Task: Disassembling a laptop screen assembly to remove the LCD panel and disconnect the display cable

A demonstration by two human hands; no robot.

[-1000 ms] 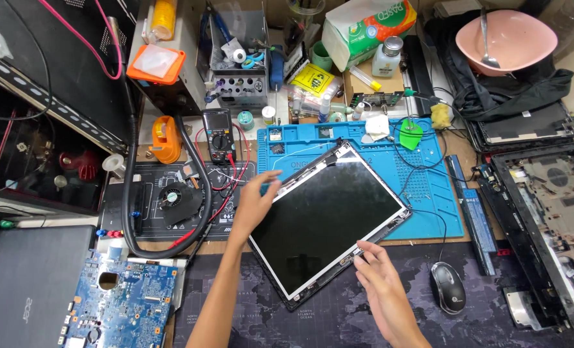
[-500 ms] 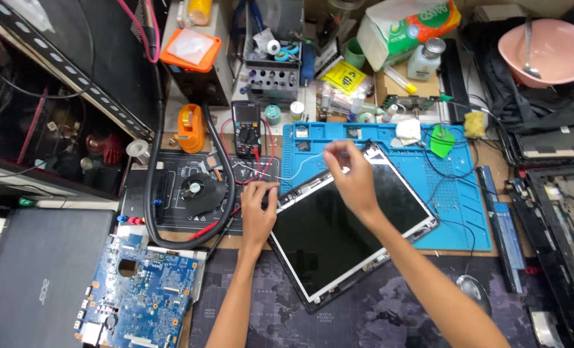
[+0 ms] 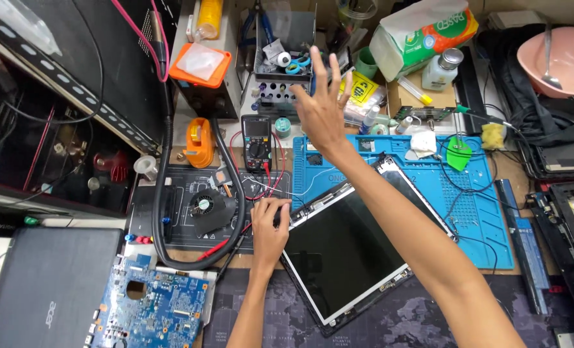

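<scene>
Left hand: the left hand (image 3: pixel 269 227) rests on the left edge of the laptop screen panel (image 3: pixel 358 248), fingers curled down against its frame; whether they truly pinch it is hard to tell from this angle.
Right hand: the right hand (image 3: pixel 322 106) is raised over the back of the counter, fingers spread wide and holding nothing, just in front of the grey tool organiser (image 3: pixel 284 61).
Screen panel: it lies tilted, dark glass up, partly on the blue work mat (image 3: pixel 480 212) and partly on the dark map-print mat (image 3: pixel 429 316).
Beside the left hand: a black multimeter (image 3: pixel 257 140) with red leads, a small cooling fan (image 3: pixel 206 207) and a thick black hose (image 3: pixel 164 193).
Packages: a green-and-orange tissue pack (image 3: pixel 422 35) at the back; a yellow label packet (image 3: pixel 363 90) just right of the raised hand; an orange-rimmed square box (image 3: pixel 200 64) to the left.
Front left: a blue motherboard (image 3: pixel 155 309) beside a closed black laptop (image 3: pixel 48 290).
</scene>
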